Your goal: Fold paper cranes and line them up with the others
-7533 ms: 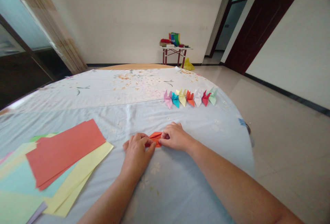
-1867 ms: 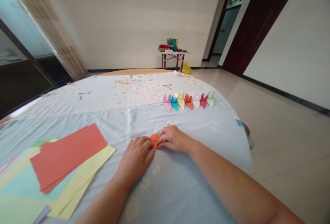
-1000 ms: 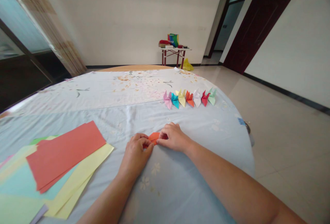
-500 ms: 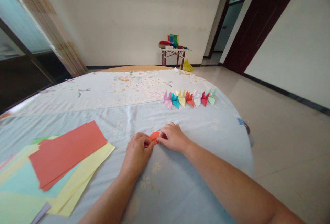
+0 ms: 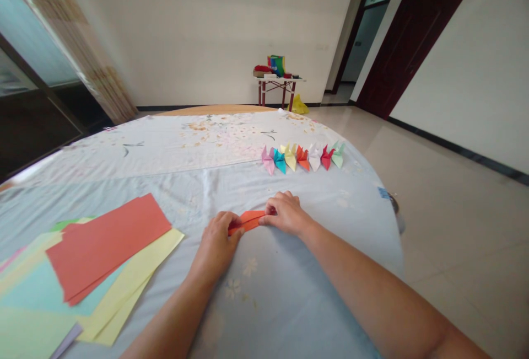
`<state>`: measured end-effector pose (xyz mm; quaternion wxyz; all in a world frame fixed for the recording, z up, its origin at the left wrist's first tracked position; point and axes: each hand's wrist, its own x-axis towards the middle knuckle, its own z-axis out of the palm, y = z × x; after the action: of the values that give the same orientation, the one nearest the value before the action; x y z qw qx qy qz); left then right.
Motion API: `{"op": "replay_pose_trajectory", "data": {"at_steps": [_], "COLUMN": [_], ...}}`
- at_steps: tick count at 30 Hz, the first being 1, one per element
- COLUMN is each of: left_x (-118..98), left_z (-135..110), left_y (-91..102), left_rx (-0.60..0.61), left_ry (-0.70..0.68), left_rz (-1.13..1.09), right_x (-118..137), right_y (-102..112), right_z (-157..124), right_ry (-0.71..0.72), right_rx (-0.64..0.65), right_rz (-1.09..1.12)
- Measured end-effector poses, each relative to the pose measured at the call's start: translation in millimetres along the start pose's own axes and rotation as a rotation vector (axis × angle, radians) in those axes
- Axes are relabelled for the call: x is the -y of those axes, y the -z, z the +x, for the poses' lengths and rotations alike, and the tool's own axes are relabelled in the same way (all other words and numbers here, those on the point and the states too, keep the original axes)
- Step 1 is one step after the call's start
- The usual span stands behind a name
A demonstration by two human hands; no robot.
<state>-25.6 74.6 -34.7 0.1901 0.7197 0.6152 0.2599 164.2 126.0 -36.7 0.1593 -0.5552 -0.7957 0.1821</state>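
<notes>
A small folded orange paper piece (image 5: 248,220) lies on the light blue tablecloth (image 5: 289,293) between my hands. My left hand (image 5: 219,236) pinches its left end with curled fingers. My right hand (image 5: 286,213) presses and pinches its right end, knuckles up. A row of several finished folded paper figures (image 5: 301,157) in pink, blue, yellow, orange, white, red and green stands farther back on the cloth.
A loose stack of coloured sheets (image 5: 82,260), with red on top of yellow and pale blue, lies at the left. The round table's edge (image 5: 392,210) drops off at the right to a tiled floor. A small red-legged side table (image 5: 276,86) stands by the far wall.
My hands have drawn slightly apart, and the orange piece now shows as a longer, flatter strip between them. My right hand shifted a little right and back.
</notes>
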Motion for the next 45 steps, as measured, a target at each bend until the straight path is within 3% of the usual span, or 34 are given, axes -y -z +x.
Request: {"op": "replay_pose_trajectory", "data": {"at_steps": [7, 12, 18, 25, 30, 35, 39, 41, 45], "left_x": [2, 2, 3, -2, -15, -21, -14, -8, -3], "left_z": [3, 3, 3, -1, -6, -8, -4, -2, 0], "left_y": [12.1, 11.8, 6.4, 9.5, 10.4, 8.6, 15.8, 18.7, 16.9], "left_rx": [0.100, 0.114, -0.056, -0.025, 0.083, 0.170, -0.047, -0.136, -0.112], "left_ry": [-0.055, -0.081, 0.007, 0.021, 0.021, -0.002, 0.064, 0.015, -0.176], "left_rz": [-0.067, -0.077, -0.004, 0.084, 0.047, -0.097, -0.036, 0.008, 0.050], "right_x": [-9, -6, -6, 5, 14, 20, 20, 18, 14], "right_y": [12, 11, 4, 5, 2, 4, 8, 10, 13], "right_z": [2, 3, 4, 4, 0, -8, -12, -12, -10], "right_ry": [0.044, 0.096, 0.220, 0.260, 0.408, 0.523, 0.531, 0.534, 0.537], "right_rx": [0.050, 0.009, 0.019, -0.189, -0.047, 0.007, 0.084, 0.106, 0.107], "right_rz": [0.054, 0.093, 0.052, -0.043, 0.018, 0.077, 0.029, 0.005, -0.042]}}
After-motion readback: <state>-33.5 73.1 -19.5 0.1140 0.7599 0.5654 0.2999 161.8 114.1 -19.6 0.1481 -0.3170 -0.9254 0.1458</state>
